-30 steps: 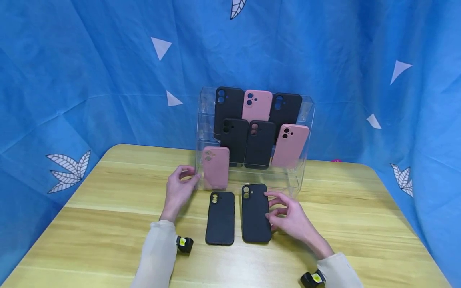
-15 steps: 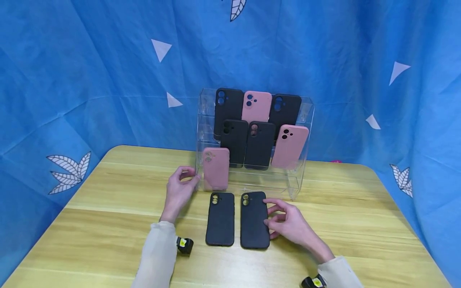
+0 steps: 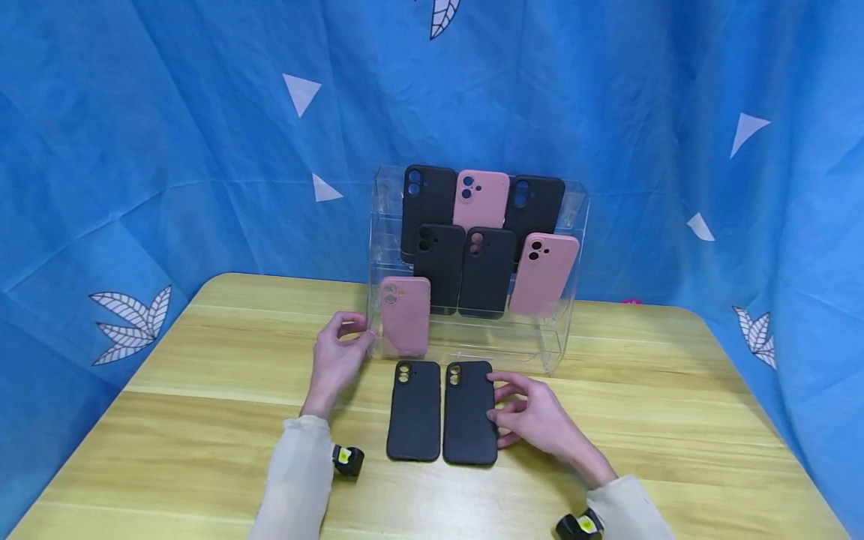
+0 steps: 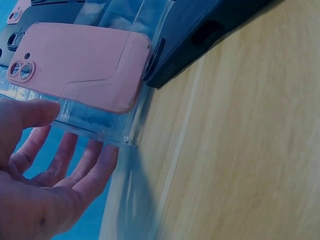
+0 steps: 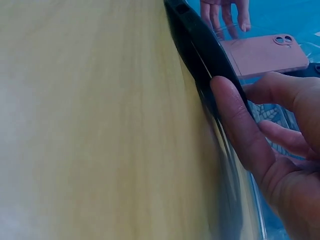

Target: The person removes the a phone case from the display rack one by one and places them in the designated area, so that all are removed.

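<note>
Right hand: our right hand (image 3: 536,420) lies on the wooden table (image 3: 675,420) with thumb and fingertips pinching the right long edge of the right black case (image 3: 469,412); in the right wrist view the thumb (image 5: 240,125) presses along that edge.
Right black case: it lies flat, camera cutout away from us, just beside the left black case (image 3: 414,410), their long sides nearly touching; we cannot tell whether they meet.
Left hand: our left hand (image 3: 337,356) is at the left end of the clear acrylic stand (image 3: 560,330). The thumb (image 4: 30,112) touches the stand's lower left corner and the fingers lie relaxed behind it, gripping nothing that we can see.
Pink case: a pink case (image 3: 405,315) leans upright in the lowest tier, just right of the left hand and behind the left black case.
Stand: the upper tiers hold more black and pink cases, upright and overlapping.
Backdrop: blue cloth (image 3: 169,150) with white leaf and triangle marks hangs behind the table.
</note>
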A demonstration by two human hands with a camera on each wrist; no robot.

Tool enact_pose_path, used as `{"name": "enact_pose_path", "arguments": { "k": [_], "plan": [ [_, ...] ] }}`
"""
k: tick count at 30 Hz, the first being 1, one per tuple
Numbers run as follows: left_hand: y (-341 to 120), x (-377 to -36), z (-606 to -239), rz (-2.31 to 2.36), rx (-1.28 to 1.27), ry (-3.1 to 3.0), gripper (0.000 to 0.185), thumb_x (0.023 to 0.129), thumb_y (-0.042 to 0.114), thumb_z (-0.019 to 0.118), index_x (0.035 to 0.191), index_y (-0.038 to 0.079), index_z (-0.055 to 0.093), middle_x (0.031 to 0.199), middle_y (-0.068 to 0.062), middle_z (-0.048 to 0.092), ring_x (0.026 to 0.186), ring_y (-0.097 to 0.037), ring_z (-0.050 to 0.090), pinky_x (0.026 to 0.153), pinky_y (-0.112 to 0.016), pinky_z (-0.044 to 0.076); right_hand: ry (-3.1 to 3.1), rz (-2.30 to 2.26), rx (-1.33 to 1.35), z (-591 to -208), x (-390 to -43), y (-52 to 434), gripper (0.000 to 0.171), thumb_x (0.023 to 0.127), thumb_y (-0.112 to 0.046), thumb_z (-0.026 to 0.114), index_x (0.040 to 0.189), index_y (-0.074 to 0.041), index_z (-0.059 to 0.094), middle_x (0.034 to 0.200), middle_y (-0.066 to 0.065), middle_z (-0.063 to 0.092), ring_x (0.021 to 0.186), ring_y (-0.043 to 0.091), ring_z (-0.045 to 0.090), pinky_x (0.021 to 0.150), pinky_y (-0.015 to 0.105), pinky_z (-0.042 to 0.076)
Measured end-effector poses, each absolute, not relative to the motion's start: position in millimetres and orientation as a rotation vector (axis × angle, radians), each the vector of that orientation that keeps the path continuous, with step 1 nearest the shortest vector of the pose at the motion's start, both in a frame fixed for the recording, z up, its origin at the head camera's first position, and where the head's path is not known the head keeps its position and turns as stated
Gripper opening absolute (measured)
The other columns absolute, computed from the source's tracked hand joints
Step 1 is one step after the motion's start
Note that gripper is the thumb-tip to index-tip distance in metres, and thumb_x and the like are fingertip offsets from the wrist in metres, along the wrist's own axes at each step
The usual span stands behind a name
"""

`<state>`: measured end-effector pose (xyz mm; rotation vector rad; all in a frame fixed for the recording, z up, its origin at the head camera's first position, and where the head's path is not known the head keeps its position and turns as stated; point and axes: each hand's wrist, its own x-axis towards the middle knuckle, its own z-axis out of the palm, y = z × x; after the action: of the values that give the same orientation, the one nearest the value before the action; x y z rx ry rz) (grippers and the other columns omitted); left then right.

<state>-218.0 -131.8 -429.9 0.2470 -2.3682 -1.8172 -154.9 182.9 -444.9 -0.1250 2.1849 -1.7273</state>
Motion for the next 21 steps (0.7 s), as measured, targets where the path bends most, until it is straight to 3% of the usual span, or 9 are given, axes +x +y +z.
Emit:
{"name": "enact_pose_path", "arguments": {
  "k": [9,21],
  "plan": [
    [-129.8,-215.6,-425.9,-1.780,0.277,-2.407,0.024,0.092,0.017,0.073,0.114,0.012,0.063,0.121,-0.014,0.070,0.105,-0.029,0.073,0.079,-0.024,0.055,2.222,-1.692,-0.107,-444.4,-160.9,178.2,0.063,0.088,0.004,0.071,0.147,-0.005,0.050,0.121,0.023,0.056,0.083,0.019,0.063,0.064,0.046,0.065],
    [-131.5,-216.1,-429.5,-1.792,0.258,-2.383,0.027,0.092,0.017,0.073,0.117,0.012,0.065,0.125,-0.013,0.070,0.110,-0.031,0.072,0.086,-0.030,0.058,2.297,-1.613,-0.172,-439.5,-160.7,172.3,0.063,0.087,0.004,0.070,0.147,-0.001,0.050,0.121,0.023,0.059,0.084,0.018,0.067,0.063,0.042,0.065]
  ]
}}
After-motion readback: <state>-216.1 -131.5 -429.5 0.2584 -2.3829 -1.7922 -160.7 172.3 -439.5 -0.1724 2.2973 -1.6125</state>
